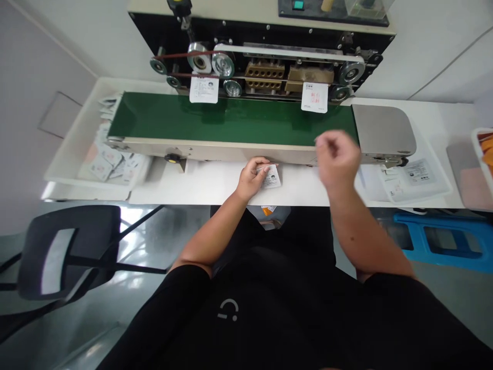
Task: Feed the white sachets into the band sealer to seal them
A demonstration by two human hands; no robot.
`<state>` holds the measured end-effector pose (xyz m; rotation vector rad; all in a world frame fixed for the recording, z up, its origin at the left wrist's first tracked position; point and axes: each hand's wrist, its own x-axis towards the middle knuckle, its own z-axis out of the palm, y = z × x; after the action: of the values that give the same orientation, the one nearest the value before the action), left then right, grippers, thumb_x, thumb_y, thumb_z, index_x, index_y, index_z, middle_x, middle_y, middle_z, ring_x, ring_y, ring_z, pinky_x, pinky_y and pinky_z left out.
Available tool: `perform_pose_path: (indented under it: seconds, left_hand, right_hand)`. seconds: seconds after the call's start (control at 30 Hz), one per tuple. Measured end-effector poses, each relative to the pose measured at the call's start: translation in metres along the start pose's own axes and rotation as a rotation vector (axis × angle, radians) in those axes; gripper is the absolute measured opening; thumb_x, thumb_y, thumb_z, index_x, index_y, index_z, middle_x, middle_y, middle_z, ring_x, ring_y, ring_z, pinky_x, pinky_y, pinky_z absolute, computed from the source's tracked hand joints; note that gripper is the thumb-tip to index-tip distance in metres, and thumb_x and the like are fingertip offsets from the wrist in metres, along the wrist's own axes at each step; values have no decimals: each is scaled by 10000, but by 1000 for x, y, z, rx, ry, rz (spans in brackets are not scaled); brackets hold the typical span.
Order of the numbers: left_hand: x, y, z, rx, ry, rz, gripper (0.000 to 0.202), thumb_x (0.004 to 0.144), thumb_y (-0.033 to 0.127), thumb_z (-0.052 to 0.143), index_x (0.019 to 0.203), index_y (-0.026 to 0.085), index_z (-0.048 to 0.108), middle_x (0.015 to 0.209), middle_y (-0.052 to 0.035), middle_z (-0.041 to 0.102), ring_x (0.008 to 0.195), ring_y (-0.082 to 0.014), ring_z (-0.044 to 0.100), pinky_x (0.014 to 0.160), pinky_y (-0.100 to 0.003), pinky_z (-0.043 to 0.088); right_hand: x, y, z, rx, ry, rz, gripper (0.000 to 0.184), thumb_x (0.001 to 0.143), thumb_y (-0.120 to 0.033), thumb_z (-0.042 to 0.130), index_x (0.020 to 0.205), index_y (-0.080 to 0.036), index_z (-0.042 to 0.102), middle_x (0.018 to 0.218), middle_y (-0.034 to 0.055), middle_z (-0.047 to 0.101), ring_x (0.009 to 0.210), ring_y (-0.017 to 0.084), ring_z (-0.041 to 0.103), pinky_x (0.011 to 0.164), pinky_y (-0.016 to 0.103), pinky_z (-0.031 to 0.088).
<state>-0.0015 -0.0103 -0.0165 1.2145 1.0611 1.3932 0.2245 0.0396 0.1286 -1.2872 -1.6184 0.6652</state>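
Small white printed sachets [273, 178] are held in my left hand [251, 178], which is closed around their edge just in front of the sealing machine. Whether it is one sachet or a small stack I cannot make out. My right hand [339, 159], a little blurred, is raised at the right part of the green conveyor belt [246, 121]. Its fingers are curled in and nothing shows in them. Beyond it, a white sachet [315, 97] hangs from the band sealer [265, 36] at the right. Another sachet [204, 88] hangs at the left rollers.
At the belt's left end, a white bin [73, 149] holds many sachets. On the right lies a clear tray [439, 187] with printed sachets. An orange-filled container [477, 154] sits at the far right edge. A black chair [73, 252] and a blue stool [442, 241] stand below.
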Motion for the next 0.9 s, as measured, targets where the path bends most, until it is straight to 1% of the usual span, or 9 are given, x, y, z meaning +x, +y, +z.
perform_pose_path:
  seconds: [0.13, 0.2, 0.27, 0.33, 0.43, 0.53, 0.63, 0.77, 0.9]
  left_hand:
    - [-2, 2, 1, -25, -17, 16, 513, 999, 703, 606, 1251, 265, 516, 1181, -103, 814, 1125, -250, 814, 937, -413, 657]
    - [-2, 3, 2, -24, -43, 37, 500, 1013, 696, 587, 1267, 271, 512, 1202, -104, 803, 1156, -251, 805, 964, -420, 653]
    - [-2, 3, 3, -16, -67, 76, 527, 1000, 687, 618, 1301, 268, 506, 1259, -128, 780, 1220, -267, 783, 1001, -432, 644]
    - [-1, 2, 3, -7, -77, 130, 624, 951, 708, 678, 1351, 267, 489, 1326, -154, 746, 1282, -286, 755, 1039, -445, 631]
    - [0, 1, 1, -3, -131, 171, 727, 902, 735, 721, 1406, 284, 455, 1394, -165, 713, 1383, -297, 700, 1110, -459, 599]
    - [-1, 1, -1, -18, -180, 167, 708, 923, 730, 697, 1418, 295, 440, 1424, -170, 706, 1411, -287, 682, 1118, -450, 592]
    - [-1, 2, -2, -16, -185, 157, 691, 930, 727, 690, 1409, 290, 453, 1418, -174, 715, 1359, -277, 713, 1077, -428, 610]
    - [-2, 2, -2, -14, -186, 162, 645, 944, 684, 704, 1393, 277, 483, 1381, -170, 734, 1311, -269, 737, 1061, -418, 613]
    - [-1, 3, -2, 6, -173, 155, 645, 938, 690, 707, 1375, 260, 505, 1327, -170, 749, 1270, -265, 750, 1043, -418, 616]
  right_hand:
    - [-76, 17, 34, -194, -379, 75, 249, 940, -392, 702, 1126, -232, 750, 1030, 50, 734, 729, 147, 590, 719, 303, 473]
    - [-88, 26, 44, -214, -498, 153, 182, 941, -367, 685, 1033, -226, 753, 973, 41, 742, 735, 159, 606, 704, 295, 455]
    - [-84, 30, 43, -163, -523, 199, 159, 954, -345, 660, 933, -210, 741, 883, 33, 732, 733, 158, 615, 682, 279, 440]
    - [-68, 29, 29, -30, -474, 228, 170, 955, -346, 664, 935, -200, 748, 859, 29, 732, 694, 138, 608, 656, 263, 443]
    - [-30, 20, -8, 223, -311, 283, 173, 928, -318, 716, 1025, -182, 764, 839, 34, 729, 604, 104, 579, 579, 232, 441]
    - [16, 12, -46, 351, -70, 366, 140, 929, -158, 683, 1043, -139, 761, 730, 30, 684, 506, 78, 523, 485, 199, 369]
    - [59, 12, -70, 346, 136, 427, 234, 955, 16, 537, 999, -84, 744, 648, 29, 637, 460, 65, 494, 463, 198, 350]
    - [96, 14, -71, 298, 220, 505, 265, 999, 86, 470, 987, -60, 691, 584, 2, 581, 459, 47, 487, 492, 184, 370]
    - [117, 4, -44, 286, 54, 572, 220, 1024, 78, 493, 1019, -46, 675, 550, -19, 555, 459, 40, 474, 500, 172, 337]
